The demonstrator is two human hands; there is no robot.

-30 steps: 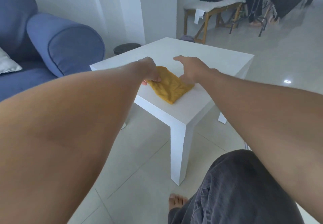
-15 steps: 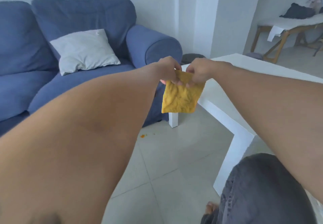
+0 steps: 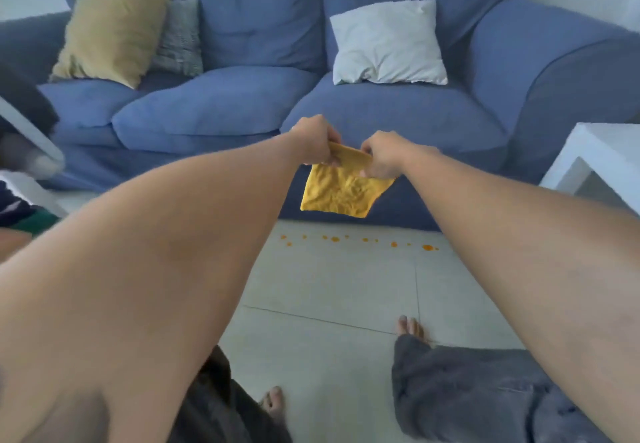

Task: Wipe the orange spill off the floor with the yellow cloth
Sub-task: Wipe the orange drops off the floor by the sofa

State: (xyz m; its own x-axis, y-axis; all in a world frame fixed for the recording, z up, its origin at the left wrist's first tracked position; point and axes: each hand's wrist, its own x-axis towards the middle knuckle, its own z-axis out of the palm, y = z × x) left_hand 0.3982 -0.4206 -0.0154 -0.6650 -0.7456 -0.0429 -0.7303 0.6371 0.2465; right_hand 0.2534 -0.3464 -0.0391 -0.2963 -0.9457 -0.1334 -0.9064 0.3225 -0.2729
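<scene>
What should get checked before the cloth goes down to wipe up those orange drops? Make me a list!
1. Yellow cloth held by both the left hand and the right hand: ok.
2. Cloth down on the floor: not ok, it hangs in the air in front of the sofa.
3. Orange spill in sight: ok, a row of drops along the sofa's base.
4. Floor between the bare feet and the drops free of things: ok.
5. Cloth dry or damp: cannot tell.
</scene>
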